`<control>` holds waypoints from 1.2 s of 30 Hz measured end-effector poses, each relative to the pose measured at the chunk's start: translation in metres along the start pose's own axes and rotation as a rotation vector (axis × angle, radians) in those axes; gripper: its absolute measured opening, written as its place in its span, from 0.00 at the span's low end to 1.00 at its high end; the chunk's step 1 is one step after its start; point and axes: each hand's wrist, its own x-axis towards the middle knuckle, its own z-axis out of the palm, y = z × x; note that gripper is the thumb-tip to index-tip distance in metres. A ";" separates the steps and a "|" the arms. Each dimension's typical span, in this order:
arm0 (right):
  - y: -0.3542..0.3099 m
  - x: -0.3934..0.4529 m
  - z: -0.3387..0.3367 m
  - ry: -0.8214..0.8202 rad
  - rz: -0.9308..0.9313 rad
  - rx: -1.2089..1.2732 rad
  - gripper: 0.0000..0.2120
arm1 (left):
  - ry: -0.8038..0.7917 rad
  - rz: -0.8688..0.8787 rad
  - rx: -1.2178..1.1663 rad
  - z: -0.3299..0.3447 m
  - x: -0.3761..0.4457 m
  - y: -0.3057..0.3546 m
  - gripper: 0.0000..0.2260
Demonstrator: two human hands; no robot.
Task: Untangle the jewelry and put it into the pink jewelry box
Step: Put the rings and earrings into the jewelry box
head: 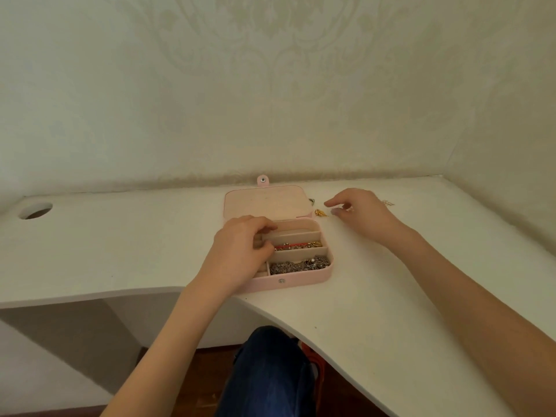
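Note:
The pink jewelry box (301, 279) lies open in the middle of the white desk, its lid (267, 203) folded back flat. Its right compartments hold a red and gold piece (298, 244) and a heap of silver chains (301, 266). My left hand (240, 251) is over the box's left side, fingers curled down into the compartments; what they hold, if anything, is hidden. My right hand (358, 212) hovers just right of the lid with loosely bent fingers and holds nothing. A small gold piece (320, 212) lies on the desk by its fingertips.
A pale chain piece (388, 202) lies on the desk behind my right hand. The white desk (376, 296) meets papered walls at the back and right, and its front edge curves in toward my knee (270, 371). A round cable hole (35, 210) is at far left.

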 end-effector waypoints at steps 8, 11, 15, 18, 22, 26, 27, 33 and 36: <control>-0.019 0.007 0.017 0.011 0.006 -0.104 0.09 | 0.068 -0.054 0.012 -0.003 -0.009 -0.001 0.11; -0.016 0.006 0.016 0.068 -0.010 -0.043 0.07 | 0.074 -0.061 0.025 -0.003 -0.009 -0.002 0.09; -0.011 0.006 0.007 0.108 -0.014 0.044 0.06 | 0.085 -0.055 0.020 -0.002 -0.010 -0.002 0.08; -0.003 0.008 0.009 0.026 0.019 0.021 0.06 | 0.086 -0.048 0.016 -0.002 -0.010 -0.002 0.08; -0.001 0.019 0.017 0.113 0.003 0.013 0.11 | 0.089 -0.060 0.012 -0.002 -0.010 0.000 0.08; -0.012 0.033 0.029 0.042 0.002 -0.023 0.14 | 0.087 -0.064 0.014 -0.003 -0.010 0.000 0.08; -0.014 0.036 0.033 0.029 0.003 -0.058 0.14 | 0.087 -0.067 0.012 -0.003 -0.011 0.000 0.08; -0.022 0.039 0.035 0.100 -0.037 -0.072 0.10 | 0.088 -0.066 -0.006 -0.003 -0.011 -0.002 0.08; -0.042 0.024 0.014 0.127 -0.117 0.269 0.05 | 0.102 -0.089 -0.058 -0.004 -0.011 -0.003 0.08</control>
